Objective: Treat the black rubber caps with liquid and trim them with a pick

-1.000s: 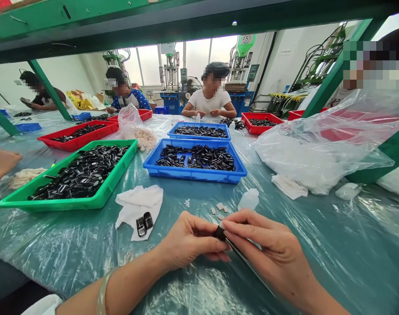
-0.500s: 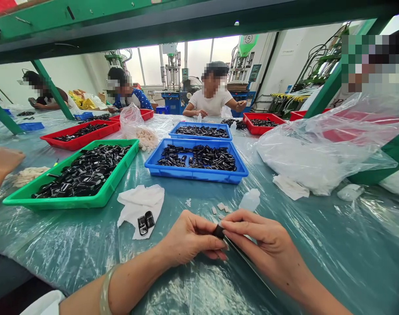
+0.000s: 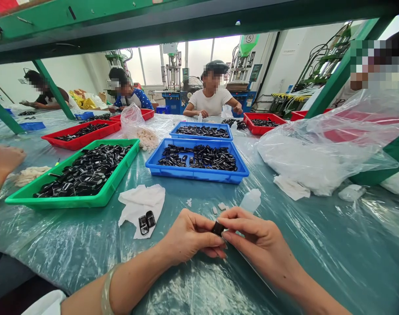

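Note:
My left hand (image 3: 194, 236) pinches a small, glossy black plastic piece (image 3: 218, 228) between thumb and fingers. The fingertips of my right hand (image 3: 255, 236) close on the other edge of that same piece. A thin, straight, pale-edged strip (image 3: 256, 273) runs under my right hand; whether it is held or lies on the table I cannot tell. Two similar black pieces (image 3: 147, 222) rest on a white cloth (image 3: 142, 197) left of my hands. Just beyond my fingers are small whitish bits (image 3: 222, 206) and a translucent plastic bottle (image 3: 251, 201) lying on its side.
A green tray (image 3: 102, 199) and a blue tray (image 3: 199, 174), both full of black pieces, stand ahead. Clear plastic bags (image 3: 317, 153) heap at the right, by a green frame post (image 3: 337, 74). Another person's hand (image 3: 4, 162) is at the far left. Several people sit around the table.
My right fingertips have shifted slightly on the black piece, with the fingers more bent. The piece is turned a little and shows more of its face.

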{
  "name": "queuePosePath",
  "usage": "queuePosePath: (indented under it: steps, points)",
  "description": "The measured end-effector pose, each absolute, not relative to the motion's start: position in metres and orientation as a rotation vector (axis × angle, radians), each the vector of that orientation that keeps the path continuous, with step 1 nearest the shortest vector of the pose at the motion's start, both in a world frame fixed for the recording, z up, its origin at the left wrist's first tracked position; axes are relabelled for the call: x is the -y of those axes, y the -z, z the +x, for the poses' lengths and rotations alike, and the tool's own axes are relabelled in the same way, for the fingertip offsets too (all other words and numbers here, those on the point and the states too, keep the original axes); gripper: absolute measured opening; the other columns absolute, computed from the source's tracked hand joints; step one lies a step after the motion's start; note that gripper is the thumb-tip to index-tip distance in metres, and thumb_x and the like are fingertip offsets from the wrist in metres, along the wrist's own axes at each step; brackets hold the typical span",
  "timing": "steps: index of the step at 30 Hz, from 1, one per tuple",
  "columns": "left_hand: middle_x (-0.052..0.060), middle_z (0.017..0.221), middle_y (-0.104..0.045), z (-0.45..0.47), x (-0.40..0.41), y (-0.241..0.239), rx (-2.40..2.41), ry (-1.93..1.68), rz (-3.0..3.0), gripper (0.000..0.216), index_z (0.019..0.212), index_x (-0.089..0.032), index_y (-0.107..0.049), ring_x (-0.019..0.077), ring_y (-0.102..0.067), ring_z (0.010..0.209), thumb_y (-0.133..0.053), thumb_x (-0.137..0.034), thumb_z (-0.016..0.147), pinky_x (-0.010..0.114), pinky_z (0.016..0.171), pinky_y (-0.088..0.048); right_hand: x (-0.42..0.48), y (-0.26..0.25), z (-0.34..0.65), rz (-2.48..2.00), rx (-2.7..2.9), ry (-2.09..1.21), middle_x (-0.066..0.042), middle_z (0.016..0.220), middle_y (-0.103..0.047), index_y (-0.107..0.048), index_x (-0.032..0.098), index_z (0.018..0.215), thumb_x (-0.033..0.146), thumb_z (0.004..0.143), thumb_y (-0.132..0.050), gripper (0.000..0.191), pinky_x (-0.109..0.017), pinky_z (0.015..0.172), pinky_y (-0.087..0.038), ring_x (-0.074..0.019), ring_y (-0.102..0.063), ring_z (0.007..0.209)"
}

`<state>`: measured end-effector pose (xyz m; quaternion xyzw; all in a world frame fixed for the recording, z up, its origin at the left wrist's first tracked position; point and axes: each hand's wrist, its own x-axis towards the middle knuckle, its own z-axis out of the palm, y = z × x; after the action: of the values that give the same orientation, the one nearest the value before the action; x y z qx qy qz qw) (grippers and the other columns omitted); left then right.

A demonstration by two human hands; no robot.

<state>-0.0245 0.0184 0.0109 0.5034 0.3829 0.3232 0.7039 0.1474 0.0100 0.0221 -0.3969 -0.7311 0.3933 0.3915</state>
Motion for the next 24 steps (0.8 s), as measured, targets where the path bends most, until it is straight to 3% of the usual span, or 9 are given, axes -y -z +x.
queuePosePath:
  steps: [6, 11, 15, 20, 24]
  points:
    - [0.008, 0.070, -0.068, -0.019, -0.020, -0.011, -0.904, -0.715, 1.030, 0.018, 0.074, -0.008, -0.069, 0.0149, -0.066, 0.063, -0.069, -0.024, 0.065, 0.018, 0.057, -0.051, -0.016, -0.015, 0.148, -1.025, 1.727, -1.028, -0.005, 0.086, -0.065, -0.071, 0.021, 0.084, 0.024, 0.078, -0.056, 0.017, -0.026, 0.068, -0.050, -0.0159, -0.060, 0.078]
    - [0.010, 0.078, -0.069, -0.023, -0.027, -0.016, -0.949, -0.845, 0.888, 0.021, 0.081, -0.009, -0.068, 0.0150, -0.067, 0.066, -0.068, -0.025, 0.068, 0.015, 0.056, -0.051, -0.027, 0.002, 0.154, -1.218, 1.674, -0.679, -0.006, 0.090, -0.069, -0.063, 0.018, 0.104, 0.027, 0.083, -0.050, 0.027, -0.029, 0.065, -0.053, -0.0168, -0.064, 0.073]
    - [0.014, 0.079, -0.069, -0.027, -0.032, -0.019, -0.932, -0.938, 0.758, 0.032, 0.083, -0.006, -0.065, 0.0179, -0.067, 0.067, -0.053, -0.036, 0.081, 0.018, 0.054, -0.052, -0.033, 0.013, 0.157, -1.214, 1.869, -0.337, -0.009, 0.089, -0.069, -0.063, 0.015, 0.100, 0.022, 0.086, -0.045, 0.024, -0.031, 0.068, -0.053, -0.0191, -0.065, 0.078]
    - [0.019, 0.085, -0.068, -0.029, -0.035, -0.020, -0.919, -0.924, 0.652, 0.047, 0.088, -0.002, -0.063, 0.0209, -0.068, 0.069, -0.042, -0.044, 0.086, 0.021, 0.057, -0.054, -0.034, 0.021, 0.152, -1.148, 2.010, -0.267, -0.010, 0.094, -0.066, -0.063, 0.015, 0.100, 0.018, 0.085, -0.044, 0.024, -0.033, 0.071, -0.052, -0.0208, -0.063, 0.084]
    - [0.019, 0.088, -0.068, -0.039, -0.041, -0.028, -0.934, -0.984, 0.663, 0.044, 0.090, -0.002, -0.062, 0.0212, -0.068, 0.070, -0.041, -0.041, 0.087, 0.021, 0.057, -0.054, -0.032, 0.023, 0.143, -1.100, 2.103, -0.221, -0.010, 0.096, -0.064, -0.063, 0.017, 0.099, 0.016, 0.085, -0.044, 0.024, -0.037, 0.076, -0.050, -0.0211, -0.059, 0.088]
